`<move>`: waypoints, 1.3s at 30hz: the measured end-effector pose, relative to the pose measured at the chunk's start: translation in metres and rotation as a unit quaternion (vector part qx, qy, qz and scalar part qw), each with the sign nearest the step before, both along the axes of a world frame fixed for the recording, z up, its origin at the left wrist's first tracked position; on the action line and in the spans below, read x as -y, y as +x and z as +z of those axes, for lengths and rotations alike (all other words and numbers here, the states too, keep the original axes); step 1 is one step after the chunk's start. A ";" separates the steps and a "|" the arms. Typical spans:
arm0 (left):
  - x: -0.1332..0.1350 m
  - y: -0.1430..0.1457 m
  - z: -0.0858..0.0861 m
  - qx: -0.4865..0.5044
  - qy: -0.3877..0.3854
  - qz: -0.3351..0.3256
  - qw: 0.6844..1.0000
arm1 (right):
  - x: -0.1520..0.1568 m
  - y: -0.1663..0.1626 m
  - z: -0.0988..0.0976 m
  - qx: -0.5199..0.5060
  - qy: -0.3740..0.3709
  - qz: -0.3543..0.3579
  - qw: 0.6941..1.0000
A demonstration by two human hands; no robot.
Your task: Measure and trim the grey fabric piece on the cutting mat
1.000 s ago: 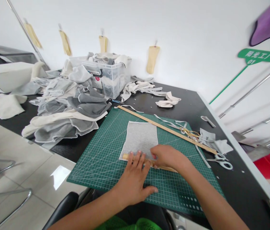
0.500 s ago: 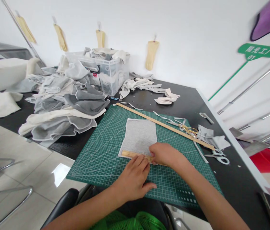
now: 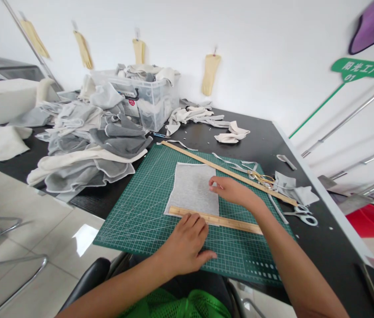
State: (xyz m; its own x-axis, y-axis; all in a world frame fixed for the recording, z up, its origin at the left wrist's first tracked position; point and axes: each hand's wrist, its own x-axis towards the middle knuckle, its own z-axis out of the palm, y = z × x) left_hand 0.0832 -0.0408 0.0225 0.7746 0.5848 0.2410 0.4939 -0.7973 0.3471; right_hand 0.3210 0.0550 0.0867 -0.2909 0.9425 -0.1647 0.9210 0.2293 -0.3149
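A grey fabric rectangle lies on the green cutting mat. A short wooden ruler lies across its near edge. My left hand rests on the mat with fingertips against that ruler, fingers together and bent. My right hand sits at the fabric's right edge, fingers pinched together on something too small to make out.
A long wooden ruler crosses the mat's far side. Gold scissors and white-handled scissors lie right of it among fabric scraps. A heap of grey and cream cloth and a clear bin stand at the back left.
My right hand has lifted off the short ruler and moved up to the fabric's right edge. My left hand's fingers have drawn in and stay at the ruler.
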 end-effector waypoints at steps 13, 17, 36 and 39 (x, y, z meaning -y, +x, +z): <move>0.003 0.001 0.002 0.011 -0.016 0.008 1.000 | -0.032 0.064 -0.048 0.139 0.085 -0.265 0.950; 0.001 0.003 0.004 0.010 -0.018 0.009 1.000 | -0.033 0.066 -0.050 0.140 0.092 -0.266 0.949; -0.051 0.030 -0.003 0.018 0.011 -0.062 0.998 | -0.019 0.009 -0.047 0.100 0.102 -0.198 0.970; -0.052 0.029 -0.008 0.046 -0.011 -0.053 0.997 | -0.015 0.003 -0.042 0.093 0.099 -0.187 0.973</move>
